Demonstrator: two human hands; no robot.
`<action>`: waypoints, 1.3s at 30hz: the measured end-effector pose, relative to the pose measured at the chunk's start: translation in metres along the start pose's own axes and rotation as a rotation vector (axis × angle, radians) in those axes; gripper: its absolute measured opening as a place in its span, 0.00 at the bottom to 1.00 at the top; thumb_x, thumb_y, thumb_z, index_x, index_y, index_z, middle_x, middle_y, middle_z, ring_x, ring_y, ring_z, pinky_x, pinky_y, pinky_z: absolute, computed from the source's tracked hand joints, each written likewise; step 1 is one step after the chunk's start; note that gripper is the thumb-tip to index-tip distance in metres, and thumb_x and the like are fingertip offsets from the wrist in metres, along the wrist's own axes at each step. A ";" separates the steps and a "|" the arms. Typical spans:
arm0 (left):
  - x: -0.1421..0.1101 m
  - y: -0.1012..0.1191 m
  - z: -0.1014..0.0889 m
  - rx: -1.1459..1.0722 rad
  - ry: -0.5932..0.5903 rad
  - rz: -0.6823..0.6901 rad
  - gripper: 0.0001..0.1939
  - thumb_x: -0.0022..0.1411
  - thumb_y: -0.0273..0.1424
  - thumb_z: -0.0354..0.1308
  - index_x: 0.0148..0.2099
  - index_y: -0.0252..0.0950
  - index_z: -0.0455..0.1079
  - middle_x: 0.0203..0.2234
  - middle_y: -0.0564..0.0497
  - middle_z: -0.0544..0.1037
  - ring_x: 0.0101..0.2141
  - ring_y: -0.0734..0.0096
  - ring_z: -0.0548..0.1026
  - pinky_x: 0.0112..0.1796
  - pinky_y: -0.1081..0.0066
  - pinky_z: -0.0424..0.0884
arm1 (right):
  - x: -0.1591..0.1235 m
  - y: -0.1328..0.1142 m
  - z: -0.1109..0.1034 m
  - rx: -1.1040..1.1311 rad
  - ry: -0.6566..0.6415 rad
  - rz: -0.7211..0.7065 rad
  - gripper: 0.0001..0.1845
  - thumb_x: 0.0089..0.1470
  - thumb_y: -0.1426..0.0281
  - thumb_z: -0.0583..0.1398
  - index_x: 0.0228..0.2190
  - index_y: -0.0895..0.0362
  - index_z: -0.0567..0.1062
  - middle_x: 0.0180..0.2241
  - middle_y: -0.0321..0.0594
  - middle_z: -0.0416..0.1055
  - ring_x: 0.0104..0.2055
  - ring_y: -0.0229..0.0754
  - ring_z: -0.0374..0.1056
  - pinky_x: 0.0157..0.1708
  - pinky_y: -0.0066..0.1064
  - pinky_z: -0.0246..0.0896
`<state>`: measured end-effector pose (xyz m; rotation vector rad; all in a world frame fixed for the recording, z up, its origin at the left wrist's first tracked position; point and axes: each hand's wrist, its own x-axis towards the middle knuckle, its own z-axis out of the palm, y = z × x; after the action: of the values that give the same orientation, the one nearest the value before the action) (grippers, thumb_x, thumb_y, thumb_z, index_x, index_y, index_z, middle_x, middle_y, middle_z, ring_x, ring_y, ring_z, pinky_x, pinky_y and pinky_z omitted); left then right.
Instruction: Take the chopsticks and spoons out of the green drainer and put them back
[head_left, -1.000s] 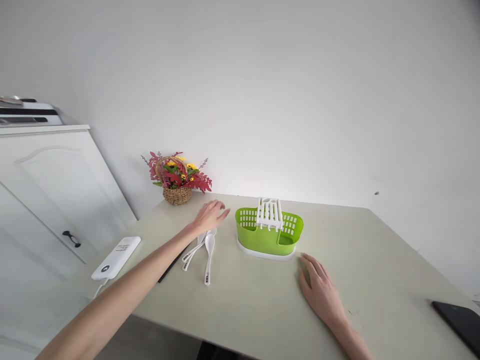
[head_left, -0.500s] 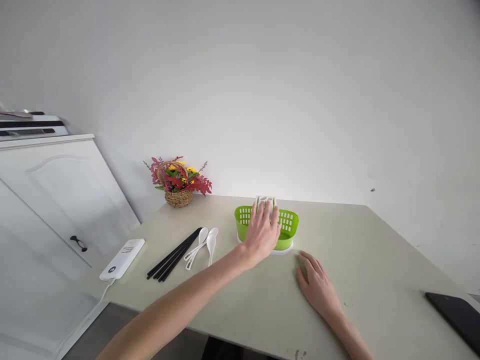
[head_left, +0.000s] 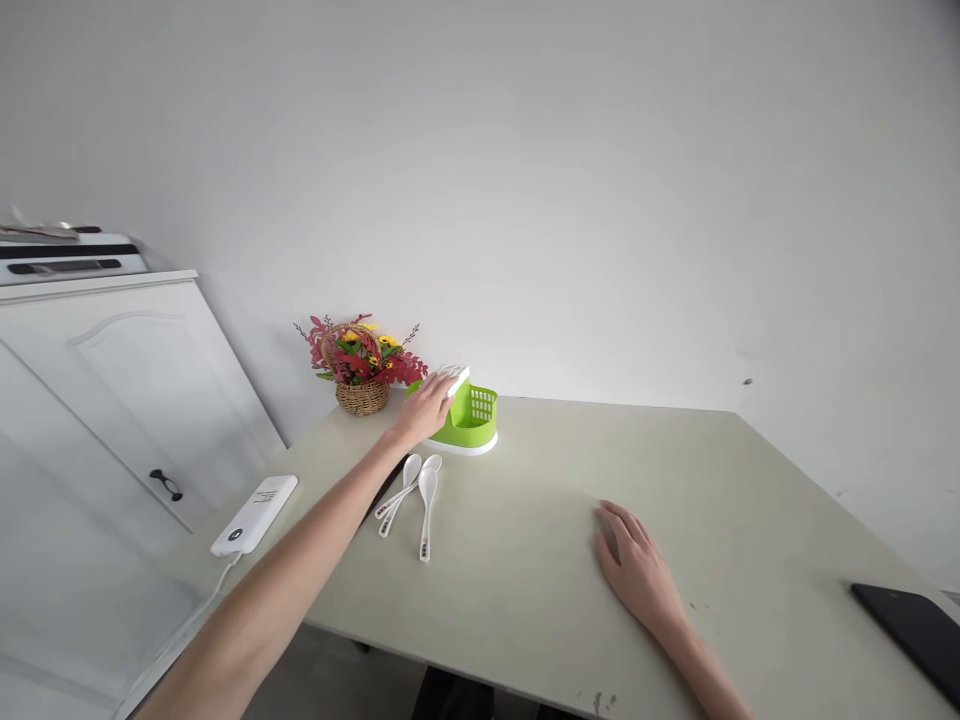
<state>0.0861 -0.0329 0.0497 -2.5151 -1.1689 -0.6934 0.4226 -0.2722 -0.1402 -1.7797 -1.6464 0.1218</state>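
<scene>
At the back of the table, my left hand (head_left: 425, 408) is closed on the white top part of a green plastic cutlery holder (head_left: 472, 434) with slotted walls and a white base. My fingers and wrist hide its left side. My right hand (head_left: 639, 572) lies on the tabletop at the right, fingers stretched out, holding nothing. White spoons (head_left: 427, 488) with patterned handle ends lie near my left forearm, two of them crossed. Black chopsticks (head_left: 387, 490) show only partly, since that forearm covers most of them.
Just left of the holder stands a wicker basket of red and yellow flowers (head_left: 363, 396), against the wall. A white power bank (head_left: 255, 516) with a cable lies at the table's left edge. On the right is a black phone (head_left: 911, 640). A white cabinet (head_left: 127, 400) borders the left.
The cutlery holder has moved left and back with my left hand, from mid-table to beside the flower basket. My left forearm now covers most of the chopsticks. My right hand has stayed put.
</scene>
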 end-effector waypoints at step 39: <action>-0.214 0.186 -0.030 -1.105 -0.364 -0.517 0.24 0.72 0.50 0.51 0.35 0.37 0.74 0.21 0.54 0.71 0.24 0.72 0.67 0.26 0.73 0.60 | -0.053 -0.026 0.014 -0.367 -0.024 -0.071 0.37 0.69 0.50 0.41 0.70 0.54 0.61 0.73 0.40 0.51 0.75 0.52 0.46 0.72 0.52 0.43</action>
<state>0.1014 -0.2995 -0.0484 -3.3159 -2.0170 -1.3327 0.3837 -0.3151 -0.1570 -1.9874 -1.8362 -0.2049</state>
